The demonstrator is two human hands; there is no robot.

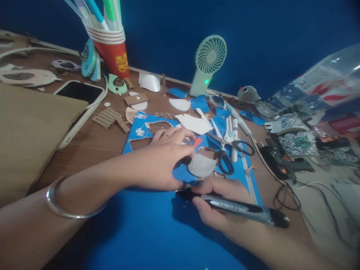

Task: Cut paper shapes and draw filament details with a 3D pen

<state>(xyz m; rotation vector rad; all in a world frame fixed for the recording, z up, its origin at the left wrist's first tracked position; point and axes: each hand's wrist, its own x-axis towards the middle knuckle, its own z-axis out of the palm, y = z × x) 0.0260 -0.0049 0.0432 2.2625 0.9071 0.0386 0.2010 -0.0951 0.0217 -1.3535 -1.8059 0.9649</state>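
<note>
Tracing looks mid-way, as a judgement: the pale rounded card template (200, 165) lies flat on the large blue paper sheet (157, 228) at frame centre, the left hand (163, 161) is pressed flat on it with fingers spread, pinning its 9 o'clock edge, and the right hand (216, 202) is closed round one black-and-silver marker pen (239, 208), tip touching the sheet at the template's 6 o'clock edge. No drawn outline can be made out, so how much of the contour is done cannot be told. The far part of the sheet already has cut-out holes, at least two; cutting of this shape is not yet started. One pair of black-handled scissors (227, 150) lies open just at 2 o'clock of the template. Loose blue cut petals (199, 103) at 12 o'clock: roughly seven. One mint handheld fan (208, 63), one red paper cup of pens (114, 48) at 11, one phone (80, 92) at 10, one black glue gun (281, 165) at 3.
</note>
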